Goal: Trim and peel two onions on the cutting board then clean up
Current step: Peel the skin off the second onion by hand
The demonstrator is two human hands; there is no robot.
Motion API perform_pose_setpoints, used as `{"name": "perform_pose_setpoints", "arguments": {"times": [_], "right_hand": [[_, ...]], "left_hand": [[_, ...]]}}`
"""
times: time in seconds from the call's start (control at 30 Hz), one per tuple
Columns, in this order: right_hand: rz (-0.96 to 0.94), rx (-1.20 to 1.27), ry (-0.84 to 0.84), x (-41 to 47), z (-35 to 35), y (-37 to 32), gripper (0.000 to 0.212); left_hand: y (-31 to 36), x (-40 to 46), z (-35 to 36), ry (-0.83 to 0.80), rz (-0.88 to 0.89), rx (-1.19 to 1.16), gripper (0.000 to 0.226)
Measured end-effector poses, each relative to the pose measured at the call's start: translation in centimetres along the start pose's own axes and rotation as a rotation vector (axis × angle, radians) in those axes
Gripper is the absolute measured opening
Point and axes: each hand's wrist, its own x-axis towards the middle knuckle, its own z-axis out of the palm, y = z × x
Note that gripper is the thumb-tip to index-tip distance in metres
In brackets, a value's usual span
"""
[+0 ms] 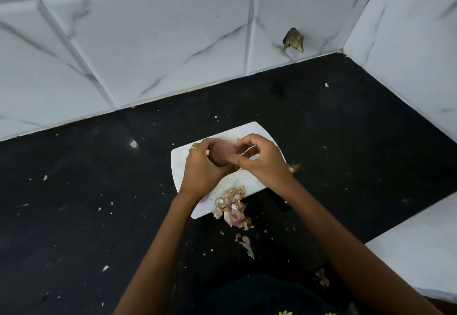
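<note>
I see both hands raised just over the white board point(183, 166), which lies on the black surface point(74, 203) near the tiled corner. The left hand point(201, 168) has its fingers curled round an onion point(220, 154) — pinkish, seemingly mostly bare of dry skin — with a thin ring point(193, 148) on one finger. The right hand point(257, 160) meets the onion from the other side, thumb and fingers bent in against it as if pinching at its skin; a thin pale strip shows between those fingers, though I cannot tell just what it is. The onion sits between the two hands, above the far half of the board and not touching it as far as I can see. A heap of peels point(232, 209) lies at the near edge of the board, spilling onto the surface, with more scraps point(246, 243) nearer me. A root end point(294, 167) lies just beside the board's right edge. Small flakes are scattered across the surface — and a brown patch point(294, 40) marks the wall tile.
</note>
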Motion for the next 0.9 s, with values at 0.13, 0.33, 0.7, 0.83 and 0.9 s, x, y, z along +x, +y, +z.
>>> {"name": "perform_pose_setpoints", "arguments": {"times": [0.13,0.33,0.7,0.83,0.9], "right_hand": [[-0.009,0.084,-0.031,-0.2,-0.8,-1.6,0.013],[-0.035,0.184,-0.085,-0.5,-1.6,-3.6,0.012],[-0.206,0.280,0.010,-0.5,-2.3,-8.1,0.009],[-0.271,0.227,0.024,0.0,-2.5,-10.1,0.003],[-0.280,0.257,0.073,0.2,-2.6,-11.0,0.003]], "left_hand": [[1.5,-1.0,-1.1,0.019,0.017,-0.086,0.057],[3.6,-2.2,-2.6,0.035,0.031,-0.214,0.058],[8.2,-3.0,-5.6,0.131,0.110,-0.359,0.060],[10.2,-2.9,-6.8,0.158,0.145,-0.396,0.056],[10.6,-3.0,-7.3,0.155,0.146,-0.418,0.056]]}}
